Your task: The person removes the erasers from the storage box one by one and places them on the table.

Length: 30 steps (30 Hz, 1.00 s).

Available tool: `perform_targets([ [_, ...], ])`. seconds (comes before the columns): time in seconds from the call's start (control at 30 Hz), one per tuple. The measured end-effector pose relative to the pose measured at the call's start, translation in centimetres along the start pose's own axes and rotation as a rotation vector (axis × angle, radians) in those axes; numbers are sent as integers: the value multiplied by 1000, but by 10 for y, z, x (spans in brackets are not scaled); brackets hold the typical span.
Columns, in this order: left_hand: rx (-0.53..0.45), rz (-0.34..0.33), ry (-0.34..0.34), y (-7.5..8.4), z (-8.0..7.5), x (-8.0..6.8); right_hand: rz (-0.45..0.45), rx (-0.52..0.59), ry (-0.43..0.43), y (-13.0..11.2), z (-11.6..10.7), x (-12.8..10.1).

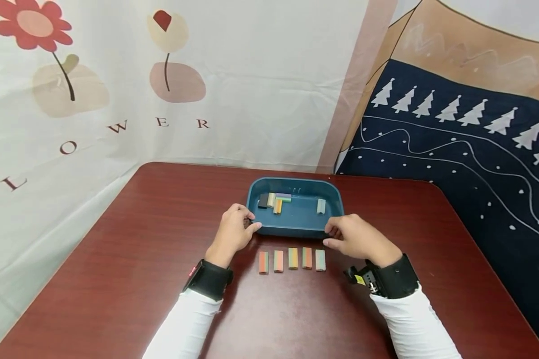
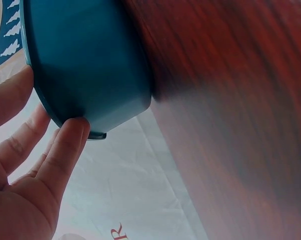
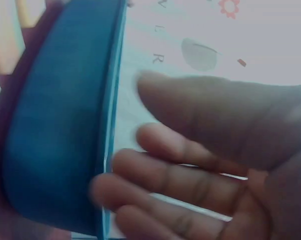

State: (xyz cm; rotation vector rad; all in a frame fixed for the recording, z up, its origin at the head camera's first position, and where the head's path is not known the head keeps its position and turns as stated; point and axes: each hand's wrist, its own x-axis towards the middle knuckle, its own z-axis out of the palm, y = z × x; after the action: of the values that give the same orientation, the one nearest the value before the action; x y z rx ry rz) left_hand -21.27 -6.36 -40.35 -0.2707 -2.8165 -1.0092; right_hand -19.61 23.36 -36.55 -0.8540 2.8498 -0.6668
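1. Two hands sit at the near corners of a teal tray [image 1: 332, 192] on a dark red table [image 1: 117, 259], with the tray at 12 o'clock from the wrists.
2. Left hand [image 1: 233, 232] is at the tray's 8 o'clock corner; the left wrist view shows the thumb and fingertips [image 2: 73, 132] touching the tray's outer wall [image 2: 90, 60], fingers only lightly bent, not wrapped round it.
3. Right hand [image 1: 355, 237] is at the tray's 4 o'clock corner; in the right wrist view its fingers [image 3: 160, 175] are loosely extended just beside the tray wall [image 3: 55, 125], and the blur hides whether they touch it.
4. Inside the tray, a cluster of small blocks [image 1: 275, 201] lies toward 10 o'clock, and one pale block [image 1: 321, 206] stands alone toward 3 o'clock.
5. Five striped blocks [image 1: 293, 259] lie in a row on the table at 6 o'clock from the tray, between the two wrists, each apart from its neighbour.
6. Both wrists carry black bands over white sleeves.
7. Behind the table hang a pale flower-print cloth [image 1: 117, 75] at 11 o'clock and a navy cloth with white trees [image 1: 467, 164] at 2 o'clock.
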Motion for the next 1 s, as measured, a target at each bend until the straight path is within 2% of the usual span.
perform_targets([
  [0.1,7,-12,-24,-2,4,-3,-1,8,84,5,1,-1],
  [0.2,20,-21,-40,-3,5,-4,12,-7,122,8,-2,5],
  [0.3,14,3,-17,-1,3,2,47,-23,130,11,-14,19],
  [0.4,13,21,0,1,0,6,92,-30,75,15,-25,34],
  [0.57,16,-17,-21,1,-1,4,147,-39,-85,16,-35,56],
  [0.8,5,-4,-13,1,-4,5,215,-79,-179,9,-53,87],
  [1.0,1,-26,-31,1,-4,3,313,-92,-287,10,-55,107],
])
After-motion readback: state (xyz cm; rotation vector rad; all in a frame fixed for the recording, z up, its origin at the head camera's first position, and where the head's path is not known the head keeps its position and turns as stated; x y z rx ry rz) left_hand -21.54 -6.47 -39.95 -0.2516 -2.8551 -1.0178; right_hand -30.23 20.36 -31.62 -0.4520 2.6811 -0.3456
